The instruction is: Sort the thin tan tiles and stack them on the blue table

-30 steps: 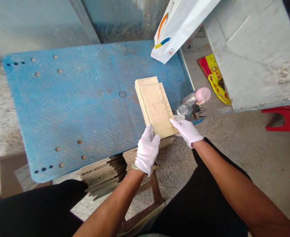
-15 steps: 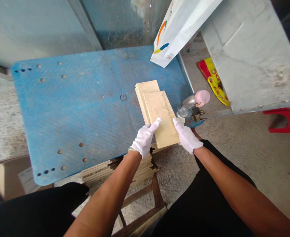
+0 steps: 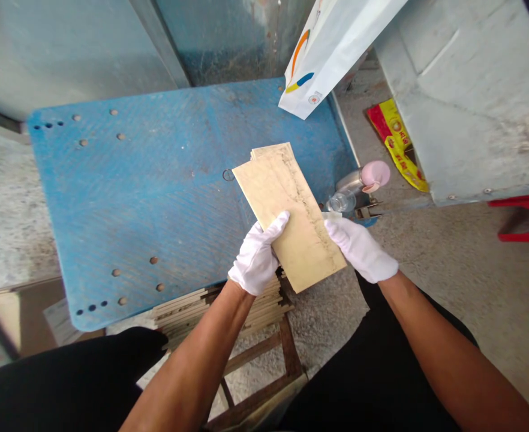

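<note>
A pale, flat wooden board [image 3: 295,222] with a dark grain streak is held slanted above the blue tabletop. My left hand [image 3: 258,255], in a white glove, grips its left edge, thumb on the upper face and fingers hidden underneath. At the right edge my right hand [image 3: 361,249], also gloved in white, is closed against the board with its thumb on the rim; its other fingers are mostly hidden. Behind the held board, a small stack of similar boards [image 3: 271,150] lies on the blue table [image 3: 147,186], largely covered.
More boards [image 3: 188,315] are stacked below the table's front edge, above a wooden frame [image 3: 286,348]. At the right stand a pink-lidded bottle [image 3: 375,175] and a clear container [image 3: 342,203]. A white paper bag [image 3: 331,51], a yellow-red packet [image 3: 397,144] and a red stool [image 3: 523,219] are farther out.
The held board has come up off the stack toward me, turned slightly, and now overhangs the stack to the left. My right hand has shifted right and slightly down.
</note>
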`<state>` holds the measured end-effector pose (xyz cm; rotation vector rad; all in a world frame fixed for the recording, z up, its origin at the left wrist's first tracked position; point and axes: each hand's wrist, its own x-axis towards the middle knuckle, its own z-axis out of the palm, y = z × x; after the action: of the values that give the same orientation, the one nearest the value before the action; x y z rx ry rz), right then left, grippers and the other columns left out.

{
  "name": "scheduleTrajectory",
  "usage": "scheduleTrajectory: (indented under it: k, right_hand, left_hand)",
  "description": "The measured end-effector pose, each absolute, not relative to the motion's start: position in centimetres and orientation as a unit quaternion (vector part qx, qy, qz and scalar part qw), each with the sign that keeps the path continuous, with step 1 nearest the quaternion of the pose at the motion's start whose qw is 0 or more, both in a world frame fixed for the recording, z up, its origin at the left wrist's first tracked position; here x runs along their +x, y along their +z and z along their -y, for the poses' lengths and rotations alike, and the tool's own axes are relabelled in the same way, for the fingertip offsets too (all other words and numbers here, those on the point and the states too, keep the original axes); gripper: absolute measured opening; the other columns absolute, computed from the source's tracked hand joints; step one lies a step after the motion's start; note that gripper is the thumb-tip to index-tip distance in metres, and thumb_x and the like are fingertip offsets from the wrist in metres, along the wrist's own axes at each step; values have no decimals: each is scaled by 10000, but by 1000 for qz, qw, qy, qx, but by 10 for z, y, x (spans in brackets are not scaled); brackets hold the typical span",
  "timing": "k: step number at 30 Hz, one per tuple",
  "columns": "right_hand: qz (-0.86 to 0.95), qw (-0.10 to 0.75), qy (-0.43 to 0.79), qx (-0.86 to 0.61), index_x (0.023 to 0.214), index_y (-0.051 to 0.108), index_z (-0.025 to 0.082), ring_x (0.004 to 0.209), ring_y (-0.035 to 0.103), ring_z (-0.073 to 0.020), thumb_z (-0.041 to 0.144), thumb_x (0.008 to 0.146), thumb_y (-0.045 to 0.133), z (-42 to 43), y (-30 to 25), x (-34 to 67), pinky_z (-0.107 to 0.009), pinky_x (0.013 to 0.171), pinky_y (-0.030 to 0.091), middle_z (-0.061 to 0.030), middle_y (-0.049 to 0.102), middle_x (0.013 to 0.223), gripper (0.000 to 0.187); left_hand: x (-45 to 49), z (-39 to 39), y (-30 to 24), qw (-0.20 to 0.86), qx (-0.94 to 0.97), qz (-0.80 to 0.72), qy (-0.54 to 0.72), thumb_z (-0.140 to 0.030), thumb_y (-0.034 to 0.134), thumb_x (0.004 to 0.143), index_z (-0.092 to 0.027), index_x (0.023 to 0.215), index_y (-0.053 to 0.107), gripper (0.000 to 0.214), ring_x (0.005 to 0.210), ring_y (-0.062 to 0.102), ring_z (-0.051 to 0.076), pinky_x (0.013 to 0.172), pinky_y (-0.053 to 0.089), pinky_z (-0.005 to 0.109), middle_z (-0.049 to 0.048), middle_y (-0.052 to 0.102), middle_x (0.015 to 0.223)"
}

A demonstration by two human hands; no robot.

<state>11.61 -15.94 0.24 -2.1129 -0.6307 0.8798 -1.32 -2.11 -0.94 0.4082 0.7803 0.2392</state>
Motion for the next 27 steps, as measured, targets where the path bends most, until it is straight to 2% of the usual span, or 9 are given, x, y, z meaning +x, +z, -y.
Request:
scheduleTrajectory:
  k: [2,5,8,11,16,19,23,27]
  right_hand:
    - [209,435,358,-799,1029,653,202,982,635,-243,658,807,549,161,13,126,-411,886,531,-69,682,1029,518]
    - [170,518,399,-737,1202,580,180,951,651,-249,671,801,546,165,24,138,-436,893,523,-99,673,1055,635]
    - [173,544,416,-708,1230,562,193,965,644,-256,686,784,555,171,32,144,-425,870,526,-102,663,1078,664]
    - [192,482,458,-722,1154,611,183,955,630,-250,645,772,610,179,41,144,-388,816,531,-91,671,1033,599]
    - [241,341,514,-749,888,680,147,779,618,-211,585,682,731,195,57,147,-328,724,517,-62,680,821,486]
    - [249,303,528,-753,815,682,146,734,621,-209,563,652,762,206,65,148,-310,678,516,-62,686,783,455]
    - [266,284,554,-736,949,725,171,814,657,-247,534,644,782,216,75,142,-342,760,537,-79,715,890,477]
    - [298,267,542,-739,1015,734,210,888,670,-278,540,650,775,220,75,134,-376,832,545,-83,717,979,494]
  left_hand:
    - [-21,32,0,897,217,-366,117,-314,750,741,-161,1107,636,413,995,637,241,920,525,383,65,672,1111]
    - [-33,52,12,887,257,-376,72,-354,756,735,-152,1080,653,413,979,637,237,905,519,370,71,674,1107]
    - [-45,74,17,876,291,-385,15,-368,763,725,-141,1080,657,435,999,626,242,897,513,354,85,674,1113]
    - [-55,96,13,872,300,-384,-39,-393,769,712,-135,1085,655,467,999,626,250,887,510,347,101,668,1126]
    - [-71,123,-3,853,349,-378,-88,-438,748,723,-122,1051,660,463,950,630,249,834,517,341,112,680,1078]
    - [-76,137,-8,852,383,-350,-77,-428,711,759,-117,1048,669,426,944,625,239,850,504,335,107,684,1063]
    - [-77,147,-14,829,456,-316,-70,-362,648,813,-129,1050,691,335,908,638,228,847,509,337,92,702,999]
    - [-76,134,-23,770,558,-304,-58,-222,667,758,-187,1125,682,369,1032,615,237,935,486,342,71,670,1133]
